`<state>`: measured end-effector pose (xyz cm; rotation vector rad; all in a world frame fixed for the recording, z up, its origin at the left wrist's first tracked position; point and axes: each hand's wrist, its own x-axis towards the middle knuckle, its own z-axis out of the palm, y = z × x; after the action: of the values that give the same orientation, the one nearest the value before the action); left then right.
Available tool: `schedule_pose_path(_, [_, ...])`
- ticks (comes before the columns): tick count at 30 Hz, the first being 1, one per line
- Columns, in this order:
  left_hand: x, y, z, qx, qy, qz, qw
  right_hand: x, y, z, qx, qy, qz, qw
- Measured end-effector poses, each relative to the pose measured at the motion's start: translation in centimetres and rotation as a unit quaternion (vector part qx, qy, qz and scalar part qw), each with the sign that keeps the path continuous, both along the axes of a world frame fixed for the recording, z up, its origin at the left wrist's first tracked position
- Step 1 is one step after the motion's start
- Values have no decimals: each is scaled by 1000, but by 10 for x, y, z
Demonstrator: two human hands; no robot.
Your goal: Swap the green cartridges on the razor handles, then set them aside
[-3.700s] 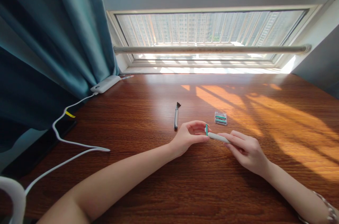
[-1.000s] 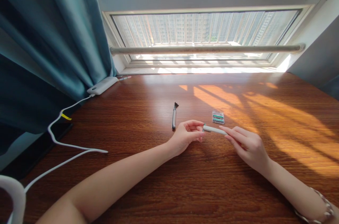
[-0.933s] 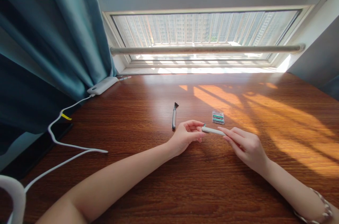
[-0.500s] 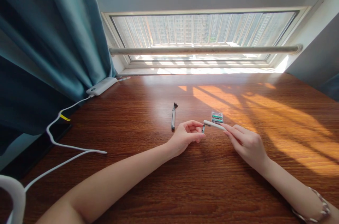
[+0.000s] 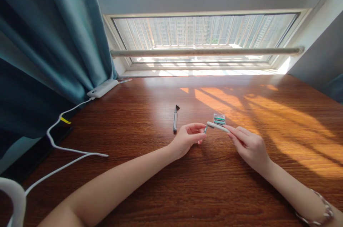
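Between thumb and fingers, my left hand (image 5: pixel 188 137) pinches a small razor blade cartridge (image 5: pixel 205 129), held on edge above the table. My right hand (image 5: pixel 249 146) grips a slim white brush (image 5: pixel 218 127) by its handle. The brush's dark bristles face down, and its head is at the cartridge's upper end; I cannot tell whether they touch. A razor handle (image 5: pixel 175 119) without a cartridge lies on the table, left of my left hand. Just behind the brush rests a clear case (image 5: pixel 219 118) with green-striped blade cartridges in it.
A brown wooden table (image 5: pixel 150 191) reaches to the window, with sunlight patches on its right. At the back left lies a white power bank (image 5: pixel 103 88) with a white cable (image 5: pixel 61 147) running forward. A blue curtain (image 5: pixel 80 34) hangs at the left, and a rail (image 5: pixel 206 52) crosses the window.
The cartridge has turned slightly in my left hand. The brush head has shifted a little to the right, staying close to the cartridge. The razor handle and the case lie as before.
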<state>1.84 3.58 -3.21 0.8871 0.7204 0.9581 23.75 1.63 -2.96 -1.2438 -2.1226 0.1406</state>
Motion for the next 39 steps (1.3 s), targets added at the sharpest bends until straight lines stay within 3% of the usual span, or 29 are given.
schedule_pose_path(3, [-1, 1, -1, 3, -9, -1, 1000, -1, -1, 1, -3, 4, 35, 999])
schedule_pose_path(8, [-2, 1, -2, 13, -12, -14, 1000, 0, -1, 0, 7, -1, -4, 1000])
schedule_pose_path(13, [-2, 0, 1, 13, -18, -19, 1000, 0, -1, 1, 7, 4, 28, 1000])
schedule_pose_path(17, [-2, 0, 2, -6, -28, -14, 999, 0, -2, 0, 14, 8, 5, 1000])
schedule_pose_path(24, [-2, 1, 0, -1, -48, -23, 999, -6, -6, 5, -33, 12, 124, 992])
schedule_pose_path(28, [-2, 2, -1, 4, -56, -21, 998, -5, -5, 3, -13, 0, 76, 997])
schedule_pose_path(33, [-3, 3, -3, 1, -62, -21, 998, -3, -5, 1, -4, -23, 89, 996])
schedule_pose_path(39, [-4, 3, -4, -8, -63, -28, 998, -4, -4, 0, 7, -35, 32, 999])
